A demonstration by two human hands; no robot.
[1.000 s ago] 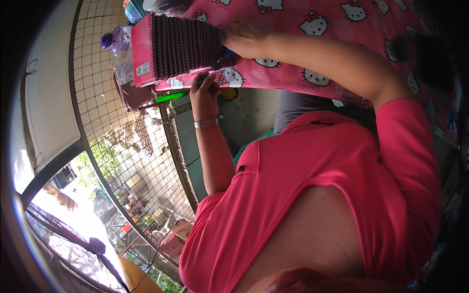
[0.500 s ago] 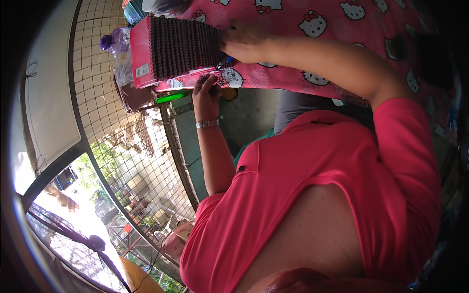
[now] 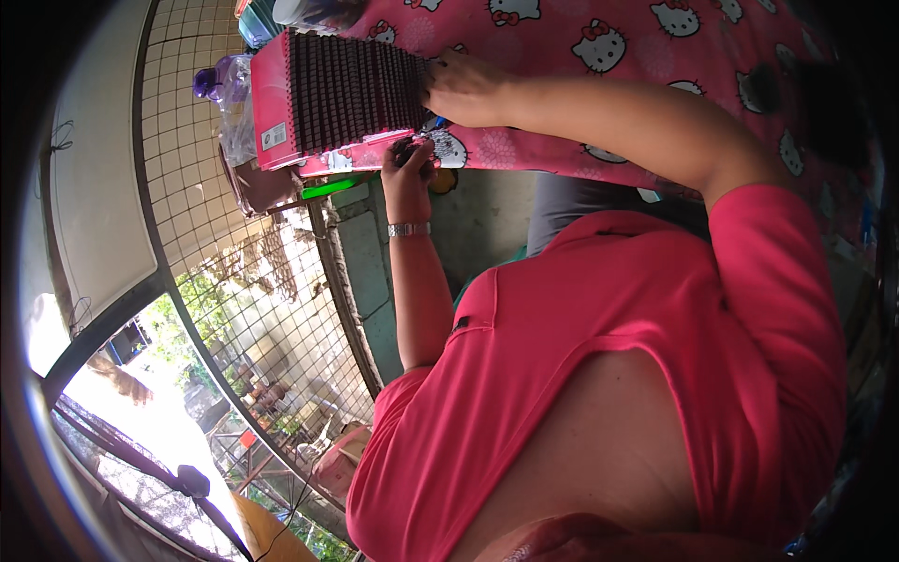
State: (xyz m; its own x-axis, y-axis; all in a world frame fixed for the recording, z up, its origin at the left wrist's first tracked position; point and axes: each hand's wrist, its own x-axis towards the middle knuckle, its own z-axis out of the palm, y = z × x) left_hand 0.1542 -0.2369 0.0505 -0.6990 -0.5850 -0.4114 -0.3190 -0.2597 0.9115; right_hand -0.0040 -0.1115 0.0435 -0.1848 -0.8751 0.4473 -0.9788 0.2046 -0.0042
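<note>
A row of spiral-bound notebooks (image 3: pixel 351 94) with dark coils and a pink cover (image 3: pixel 270 112) at its left end lies on the table. My right hand (image 3: pixel 468 89) is at the right end of the row, fingers curled down; what they grip is hidden. Just below those fingers shows a small blue thing (image 3: pixel 436 122), too small to name. My left hand (image 3: pixel 409 178), with a metal watch band (image 3: pixel 409 229) on the wrist, is closed at the table's near edge, under the row's right corner. Something dark sits between its fingers, and I cannot make out what.
A pink cloth with cartoon cats (image 3: pixel 552 94) covers the table. Left of the notebooks are a clear plastic bag (image 3: pixel 237 122), a purple cap (image 3: pixel 204 82) and a brown case (image 3: pixel 253 183). A bright green strip (image 3: pixel 332 186) lies below them. Wire mesh (image 3: pixel 187 122) borders the left side.
My left hand and forearm have shifted a little to the right along the table's edge. The right hand has turned slightly, staying at the row's right end. The notebooks look unmoved.
</note>
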